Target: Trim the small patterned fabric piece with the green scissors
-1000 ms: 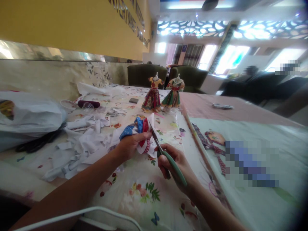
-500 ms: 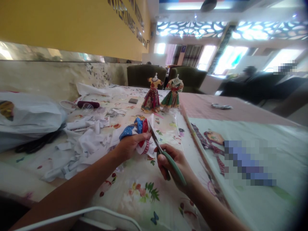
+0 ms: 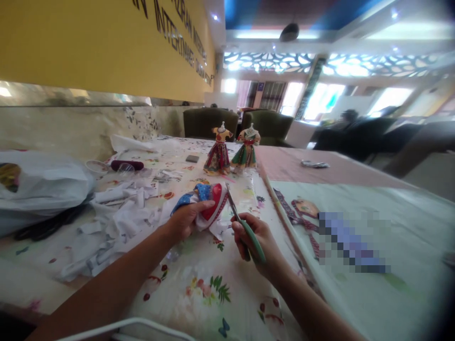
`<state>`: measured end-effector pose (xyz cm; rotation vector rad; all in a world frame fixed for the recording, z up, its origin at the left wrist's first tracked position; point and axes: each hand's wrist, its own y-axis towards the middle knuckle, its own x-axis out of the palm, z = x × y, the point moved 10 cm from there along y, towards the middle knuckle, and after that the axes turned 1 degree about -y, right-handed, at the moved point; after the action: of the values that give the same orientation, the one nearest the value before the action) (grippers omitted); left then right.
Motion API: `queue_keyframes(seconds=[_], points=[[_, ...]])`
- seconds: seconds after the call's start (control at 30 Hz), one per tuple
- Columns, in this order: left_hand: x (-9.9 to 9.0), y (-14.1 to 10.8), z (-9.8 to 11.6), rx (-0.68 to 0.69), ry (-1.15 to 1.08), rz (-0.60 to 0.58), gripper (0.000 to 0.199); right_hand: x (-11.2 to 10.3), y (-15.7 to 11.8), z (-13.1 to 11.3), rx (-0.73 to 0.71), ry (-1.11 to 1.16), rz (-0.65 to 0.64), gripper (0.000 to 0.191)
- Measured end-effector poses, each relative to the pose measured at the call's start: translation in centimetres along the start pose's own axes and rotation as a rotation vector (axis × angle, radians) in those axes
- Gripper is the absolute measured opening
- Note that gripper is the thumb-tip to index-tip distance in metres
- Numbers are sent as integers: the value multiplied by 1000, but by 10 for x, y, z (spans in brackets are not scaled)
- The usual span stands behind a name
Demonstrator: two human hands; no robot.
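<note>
A small piece of sewn cloth (image 3: 215, 204), blue with dots and red with a patterned trim, is pinched in my left hand (image 3: 186, 219) above the table. My thumb lies on top of its red part. My right hand (image 3: 256, 237) is closed round the green handles of a pair of scissors (image 3: 235, 210). The blades point up and away, their tips beside the right edge of the red cloth. Whether the blades touch the fabric I cannot tell. Some white material hangs below the trim.
White fabric scraps (image 3: 117, 222) are heaped on the left, with a white plastic bag (image 3: 46, 184) beyond them. Two small dressed doll forms, one in a maroon skirt (image 3: 217, 156) and one in green (image 3: 246, 154), stand ahead. Patterned strips (image 3: 295, 213) lie on the right. A white cable (image 3: 124, 324) crosses the front.
The red cloth has been turned and spread so that more of its face and trim shows. The scissor tips are now just off its right edge. The whole view has tilted up slightly.
</note>
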<state>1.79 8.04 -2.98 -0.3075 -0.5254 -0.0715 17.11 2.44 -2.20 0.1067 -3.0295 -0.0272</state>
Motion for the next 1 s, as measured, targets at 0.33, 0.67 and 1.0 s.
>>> queue_keyframes(seconds=[0.33,0.67,1.0], points=[[-14,16,8,-12,-23,13,16,-45,14,-12,-61,2,194,48],[-23,18,40,171,0,75,14,-65,18,-28,-116,-153,276,52],[-4,0,100,515,112,162,18,-77,14,-68,-260,-619,293,42]])
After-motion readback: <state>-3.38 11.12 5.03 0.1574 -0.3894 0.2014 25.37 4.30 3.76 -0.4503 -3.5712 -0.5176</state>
